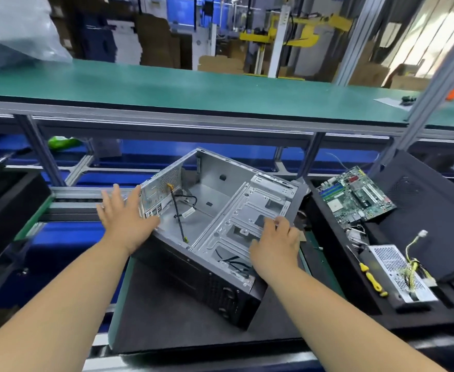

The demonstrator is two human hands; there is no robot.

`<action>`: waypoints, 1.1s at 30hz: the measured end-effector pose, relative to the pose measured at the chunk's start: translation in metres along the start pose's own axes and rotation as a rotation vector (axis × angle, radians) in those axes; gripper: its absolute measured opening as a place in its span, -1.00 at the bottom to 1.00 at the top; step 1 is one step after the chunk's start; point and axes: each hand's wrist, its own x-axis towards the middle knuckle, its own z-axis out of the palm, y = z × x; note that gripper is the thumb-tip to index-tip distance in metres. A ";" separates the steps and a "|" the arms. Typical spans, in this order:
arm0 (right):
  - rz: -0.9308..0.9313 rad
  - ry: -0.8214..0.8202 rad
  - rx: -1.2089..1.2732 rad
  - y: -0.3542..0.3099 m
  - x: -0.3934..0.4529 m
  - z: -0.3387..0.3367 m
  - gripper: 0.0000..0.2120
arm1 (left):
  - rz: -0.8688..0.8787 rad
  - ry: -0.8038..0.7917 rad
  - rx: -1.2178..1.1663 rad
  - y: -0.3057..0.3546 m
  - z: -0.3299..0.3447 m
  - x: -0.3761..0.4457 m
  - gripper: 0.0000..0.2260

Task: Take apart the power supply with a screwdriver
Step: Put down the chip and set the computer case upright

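Note:
An open computer case lies on its side on a dark mat, its metal inside bare except for a few black cables. My left hand is spread flat against the case's rear panel at the left. My right hand rests on the drive-bay plate near the case's front, fingers curled over its edge. The silver power supply with yellow wires lies apart on the black tray at the right. A yellow-handled screwdriver lies just left of it.
A green motherboard rests on the black foam tray at the right. A green-topped shelf spans above the bench. Blue conveyor surface lies to the left, with another black tray at the far left.

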 end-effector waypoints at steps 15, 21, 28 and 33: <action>-0.321 -0.089 0.016 0.056 0.155 -0.031 -0.47 | -0.563 0.034 -0.425 0.083 0.041 -0.088 -0.06; -0.342 -0.128 0.025 0.060 0.206 -0.037 -0.62 | -0.608 0.074 -0.460 0.110 0.047 -0.111 -0.08; -0.376 -0.267 -0.002 0.059 0.235 -0.028 -0.59 | -0.643 0.077 -0.437 0.119 0.059 -0.123 -0.18; -0.442 -0.163 -0.032 0.068 0.231 -0.017 -0.63 | -0.608 0.112 -0.324 0.115 0.060 -0.123 -0.28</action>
